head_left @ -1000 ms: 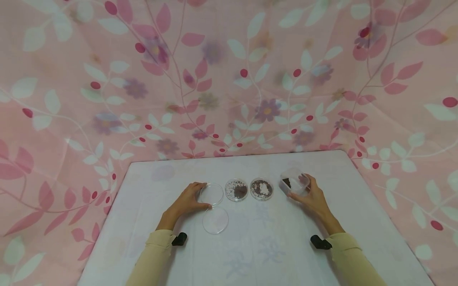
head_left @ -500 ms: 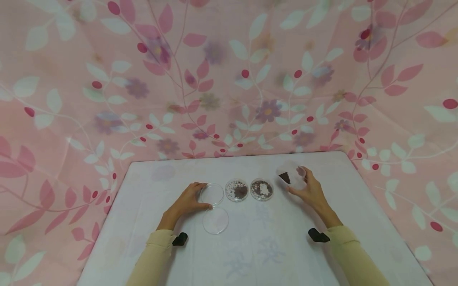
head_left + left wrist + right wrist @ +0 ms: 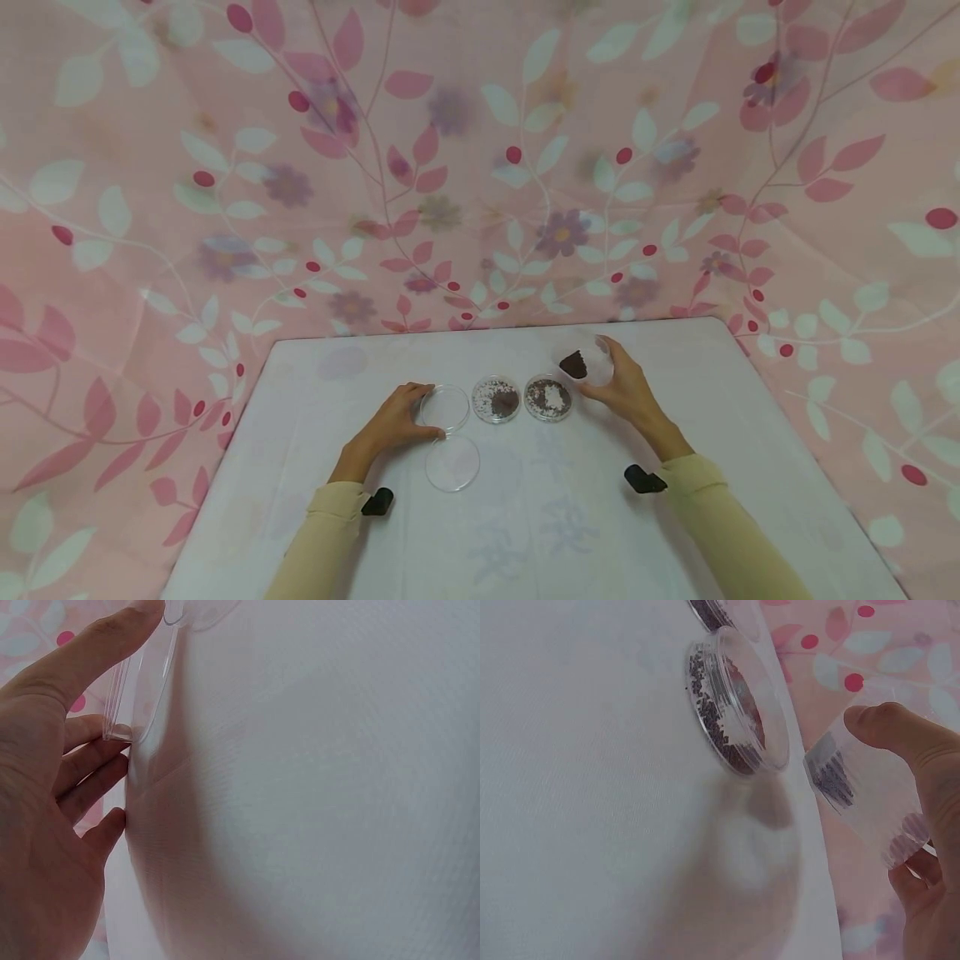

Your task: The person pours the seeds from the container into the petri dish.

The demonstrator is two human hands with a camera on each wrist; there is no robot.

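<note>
My left hand (image 3: 397, 417) holds an empty clear petri dish (image 3: 446, 407) by its rim, thumb on the near side and fingers on the far side. In the left wrist view this dish (image 3: 156, 679) shows edge-on between thumb and fingers. Just in front of it lies a flat clear lid (image 3: 452, 463). My right hand (image 3: 628, 390) grips a clear plastic tub (image 3: 598, 358), tilted and raised above the table, with dark soil-like grains (image 3: 573, 365) gathered at its left side. The tub (image 3: 866, 799) is close beside the right-hand filled petri dish (image 3: 735, 705) in the right wrist view.
Two clear petri dishes with dark grains stand in a row between my hands, the left one (image 3: 496, 400) and the right one (image 3: 548, 398). A white cloth (image 3: 540, 517) covers the table. Behind it hangs a pink floral curtain (image 3: 480, 167).
My right hand has lifted the tub off the table, tilted it and carried it leftward toward the right-hand filled dish. The left hand and its petri dish have stayed put.
</note>
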